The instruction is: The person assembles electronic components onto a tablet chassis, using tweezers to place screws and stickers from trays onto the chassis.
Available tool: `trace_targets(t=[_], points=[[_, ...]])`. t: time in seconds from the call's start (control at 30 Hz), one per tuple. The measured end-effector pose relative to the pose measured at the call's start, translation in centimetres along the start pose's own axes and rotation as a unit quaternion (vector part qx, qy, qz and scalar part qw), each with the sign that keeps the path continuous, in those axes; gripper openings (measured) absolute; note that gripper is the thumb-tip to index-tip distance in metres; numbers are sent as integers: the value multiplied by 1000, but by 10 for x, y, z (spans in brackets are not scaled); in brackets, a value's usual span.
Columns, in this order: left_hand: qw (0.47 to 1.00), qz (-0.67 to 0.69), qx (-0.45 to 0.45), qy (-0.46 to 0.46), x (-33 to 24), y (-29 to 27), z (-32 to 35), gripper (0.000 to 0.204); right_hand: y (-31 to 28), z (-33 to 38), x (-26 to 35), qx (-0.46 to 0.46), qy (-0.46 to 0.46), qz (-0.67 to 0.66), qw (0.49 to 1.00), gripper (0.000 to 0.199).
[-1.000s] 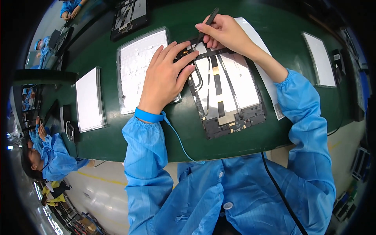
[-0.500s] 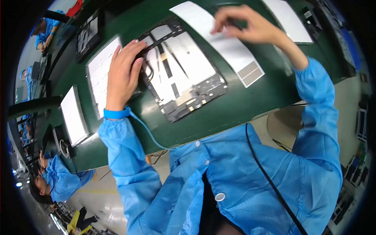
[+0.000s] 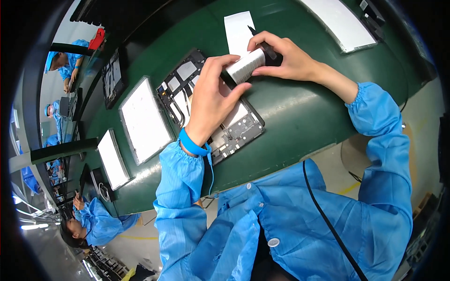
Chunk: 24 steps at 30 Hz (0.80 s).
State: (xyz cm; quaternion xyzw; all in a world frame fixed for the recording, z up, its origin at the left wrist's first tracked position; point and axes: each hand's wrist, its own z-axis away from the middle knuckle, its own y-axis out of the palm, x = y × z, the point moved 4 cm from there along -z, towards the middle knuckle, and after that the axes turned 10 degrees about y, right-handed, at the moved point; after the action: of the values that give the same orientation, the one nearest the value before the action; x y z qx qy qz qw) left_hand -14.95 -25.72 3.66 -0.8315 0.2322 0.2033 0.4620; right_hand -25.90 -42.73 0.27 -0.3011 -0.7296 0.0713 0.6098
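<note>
A long white label sheet (image 3: 238, 29) lies across the table. Its near end, with rows of silvery labels (image 3: 247, 67), is curled up between my hands. My left hand (image 3: 208, 91) is closed with finger and thumb at the left side of the curl, over the opened device. My right hand (image 3: 288, 58) grips the other side. A dark, pointed object (image 3: 269, 50) shows by the right fingers, its kind unclear. Below the left hand lies the flat, opened electronic device (image 3: 243, 131), with a black frame, silvery plates and exposed boards, partly hidden by that hand.
White panels in clear covers lie left (image 3: 145, 124), farther left (image 3: 114, 159) and at the far right (image 3: 342, 23). Another opened device (image 3: 112, 79) stands at the far left. A blue wrist strap's cord (image 3: 212, 173) hangs over the table edge. Co-workers in blue are at left.
My right hand has come down and left to the sheet. My left hand has moved right from the device's far-left edge. The sheet's near end, flat before, is now curled up.
</note>
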Motion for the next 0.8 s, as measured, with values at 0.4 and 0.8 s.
trace_targets(t=[0.4,0.8], points=[[990,60,-18,-124,18,0,9,13,3,10,8,-20,-17,-14,1000,26],[987,24,141,76,-3,16,0,67,-23,19,2,109,-62,-35,991,40]])
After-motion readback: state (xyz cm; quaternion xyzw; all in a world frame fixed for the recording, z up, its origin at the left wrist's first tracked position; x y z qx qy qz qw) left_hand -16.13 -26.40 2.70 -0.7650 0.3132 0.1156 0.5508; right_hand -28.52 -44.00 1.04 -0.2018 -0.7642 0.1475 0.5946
